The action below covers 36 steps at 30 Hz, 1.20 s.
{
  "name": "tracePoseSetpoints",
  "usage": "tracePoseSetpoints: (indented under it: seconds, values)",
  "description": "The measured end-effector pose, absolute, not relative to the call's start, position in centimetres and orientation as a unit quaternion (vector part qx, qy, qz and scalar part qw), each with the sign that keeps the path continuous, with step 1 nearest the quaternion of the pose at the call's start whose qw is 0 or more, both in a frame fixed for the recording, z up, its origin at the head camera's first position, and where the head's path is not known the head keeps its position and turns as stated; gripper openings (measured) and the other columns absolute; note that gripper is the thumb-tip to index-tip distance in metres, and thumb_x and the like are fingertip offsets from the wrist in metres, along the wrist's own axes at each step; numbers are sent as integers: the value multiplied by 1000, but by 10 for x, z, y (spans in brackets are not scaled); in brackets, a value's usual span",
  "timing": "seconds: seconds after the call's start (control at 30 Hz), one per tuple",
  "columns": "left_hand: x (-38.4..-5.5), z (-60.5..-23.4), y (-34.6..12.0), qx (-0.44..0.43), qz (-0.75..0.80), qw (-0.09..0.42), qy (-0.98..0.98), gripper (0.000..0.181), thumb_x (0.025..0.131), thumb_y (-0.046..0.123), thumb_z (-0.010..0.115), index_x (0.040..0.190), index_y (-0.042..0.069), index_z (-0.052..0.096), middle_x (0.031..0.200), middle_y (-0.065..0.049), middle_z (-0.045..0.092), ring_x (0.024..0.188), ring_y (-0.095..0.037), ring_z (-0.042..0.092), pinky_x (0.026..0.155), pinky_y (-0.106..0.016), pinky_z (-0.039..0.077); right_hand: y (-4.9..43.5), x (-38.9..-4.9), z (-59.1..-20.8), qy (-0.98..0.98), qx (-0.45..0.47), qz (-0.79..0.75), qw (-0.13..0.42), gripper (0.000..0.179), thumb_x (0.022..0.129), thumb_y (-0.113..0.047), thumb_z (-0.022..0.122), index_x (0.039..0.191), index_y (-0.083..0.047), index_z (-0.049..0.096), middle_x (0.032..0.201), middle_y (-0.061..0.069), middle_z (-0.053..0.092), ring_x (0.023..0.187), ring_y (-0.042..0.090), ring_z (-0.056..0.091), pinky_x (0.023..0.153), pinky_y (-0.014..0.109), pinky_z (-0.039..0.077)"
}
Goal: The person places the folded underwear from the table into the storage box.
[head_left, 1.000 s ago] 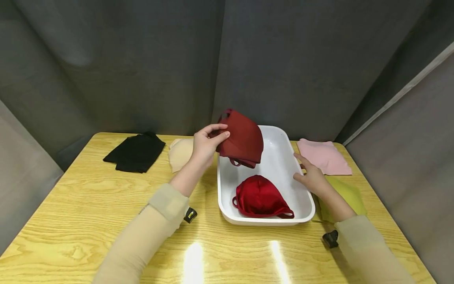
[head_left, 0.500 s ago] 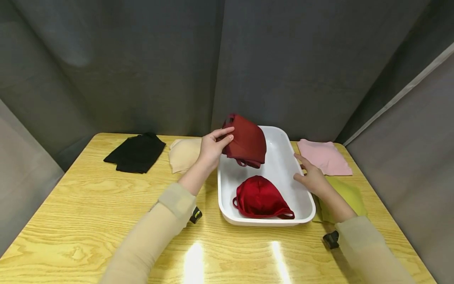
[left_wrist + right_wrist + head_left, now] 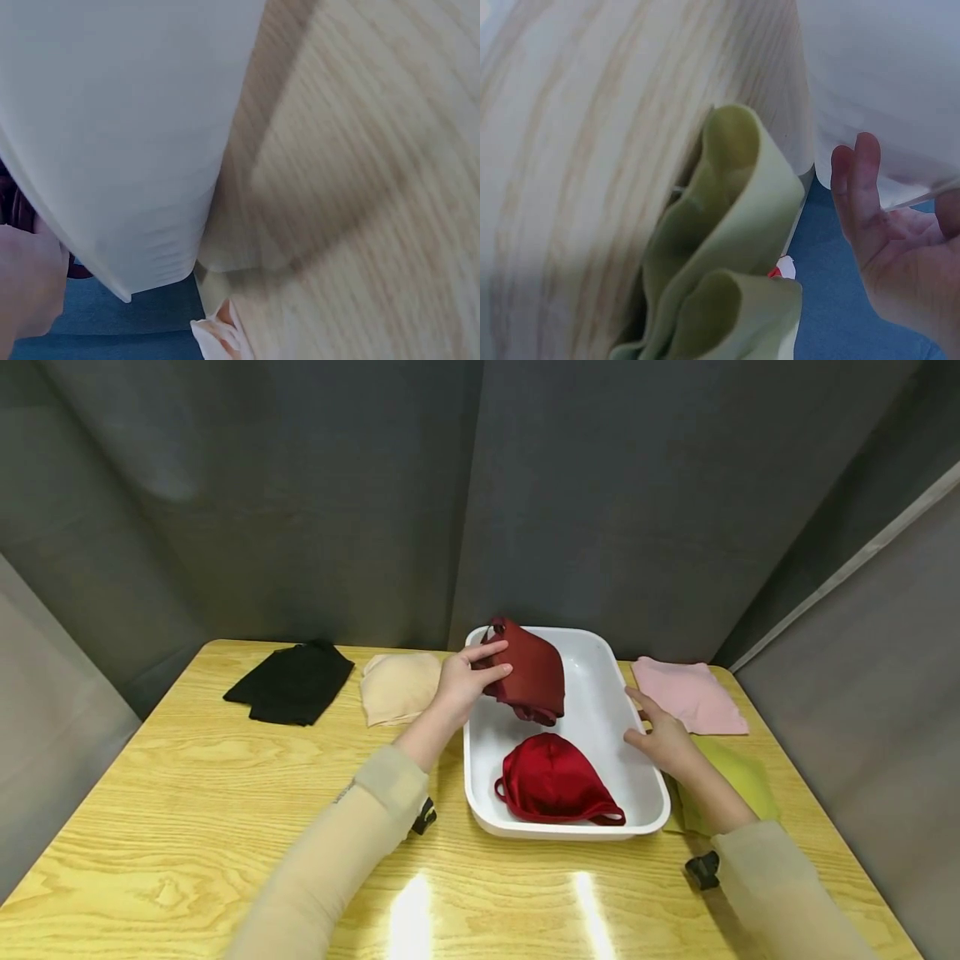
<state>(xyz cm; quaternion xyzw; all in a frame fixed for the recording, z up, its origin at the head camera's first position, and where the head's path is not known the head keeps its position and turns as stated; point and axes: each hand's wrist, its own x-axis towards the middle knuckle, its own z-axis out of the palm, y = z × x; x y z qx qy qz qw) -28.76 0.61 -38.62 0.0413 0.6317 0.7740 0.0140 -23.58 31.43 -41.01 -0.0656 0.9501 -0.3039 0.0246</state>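
My left hand (image 3: 461,681) pinches the edge of a folded rust-red bra (image 3: 532,672) between thumb and fingers, over the back left part of a white plastic tub (image 3: 468,768). A shiny red satin bra (image 3: 551,781) lies cup up in the tub's front, its strap loops showing at both sides. On the tub's right rim, my right hand (image 3: 663,739) holds on with the thumb inside. In the right wrist view its fingers (image 3: 866,180) lie along the tub's outer wall. The left wrist view shows only part of my left hand (image 3: 30,277) beyond the tub's side.
Left of the tub lie a beige folded garment (image 3: 400,687) and a black one (image 3: 292,685). At the right are a pink garment (image 3: 690,696) and an olive-green one (image 3: 738,781), partly under my right forearm. Grey curtains (image 3: 337,502) stand behind the wooden table (image 3: 187,827).
My left hand has moved right and down with the rust-red bra, bringing it lower over the tub. My right hand has stayed at the rim.
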Motion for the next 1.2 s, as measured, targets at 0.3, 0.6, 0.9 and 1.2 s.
tracePoseSetpoints:
  seconds: [0.3, 0.6, 0.9, 1.2]
  values:
    - [-289, -393, 12, 28, 763, 39, 644, 46, 76, -5, 73, 119, 9, 66, 132, -7, 53, 114, -18, 53, 86, -26, 52, 313, -236, -408, 949, -59, -307, 34, 71, 86, -10, 56, 149, -7, 23, 128, 34, 48, 104, 44, 57, 81, 51, 54]
    - [-293, -399, 20, 28, 743, 43, 667, 51, 73, -8, 75, 120, 11, 67, 133, -8, 53, 118, -17, 51, 82, -26, 54, 312, -236, -407, 951, -59, -301, 32, 71, 86, -10, 56, 149, -7, 24, 129, 34, 48, 106, 45, 56, 82, 51, 53]
    - [-295, -402, 27, 45, 696, 21, 716, 51, 70, -7, 77, 117, 9, 68, 127, -11, 55, 123, -19, 44, 84, -23, 52, 314, -234, -409, 950, -68, -304, 26, 70, 86, -9, 55, 149, -6, 24, 126, 35, 49, 103, 44, 57, 79, 51, 54]
    - [-295, -403, 30, 54, 617, -17, 785, 49, 70, -3, 79, 116, 11, 69, 123, -11, 57, 119, -22, 49, 98, -26, 43, 312, -236, -408, 951, -69, -301, 33, 71, 87, -10, 56, 150, -7, 22, 129, 35, 47, 104, 46, 56, 79, 51, 54]
